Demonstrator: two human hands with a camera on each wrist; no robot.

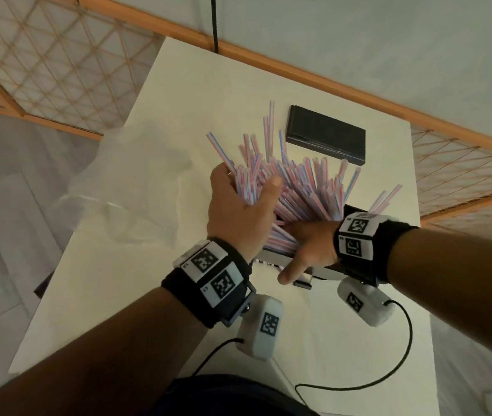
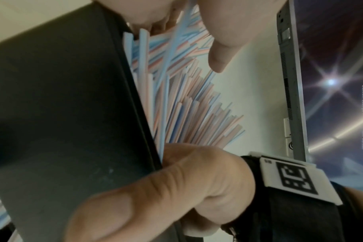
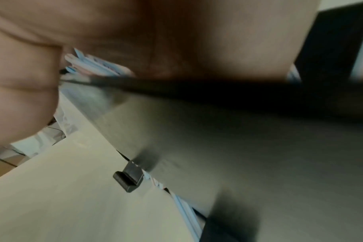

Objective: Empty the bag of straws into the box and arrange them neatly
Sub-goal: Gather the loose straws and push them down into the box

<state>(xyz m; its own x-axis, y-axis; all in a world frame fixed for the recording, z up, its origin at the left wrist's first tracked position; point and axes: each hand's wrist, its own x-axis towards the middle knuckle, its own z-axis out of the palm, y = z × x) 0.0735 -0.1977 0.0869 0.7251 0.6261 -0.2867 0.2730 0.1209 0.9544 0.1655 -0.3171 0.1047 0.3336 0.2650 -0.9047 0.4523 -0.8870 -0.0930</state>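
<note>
Many pink-and-blue striped straws [image 1: 305,187] fan out upward from a dark grey box [image 1: 271,258] on the white table [image 1: 118,295]. My left hand [image 1: 250,181] grips a bunch of them at the fan's left side, thumb in front. My right hand [image 1: 286,253] holds the box's near wall, thumb outside and fingers inside against the straws' lower ends. The left wrist view shows the box wall [image 2: 62,114], the straws [image 2: 186,98] and my right thumb [image 2: 155,196]. In the right wrist view my palm [image 3: 176,41] covers the box [image 3: 238,147].
The clear plastic bag [image 1: 124,187] lies crumpled left of the box. A black lid [image 1: 327,135] lies flat beyond the straws. The box has a small black clasp [image 3: 129,180] on its near side. A lit screen [image 2: 332,81] stands nearby. Wrist-camera cables [image 1: 404,355] trail over the table's near edge.
</note>
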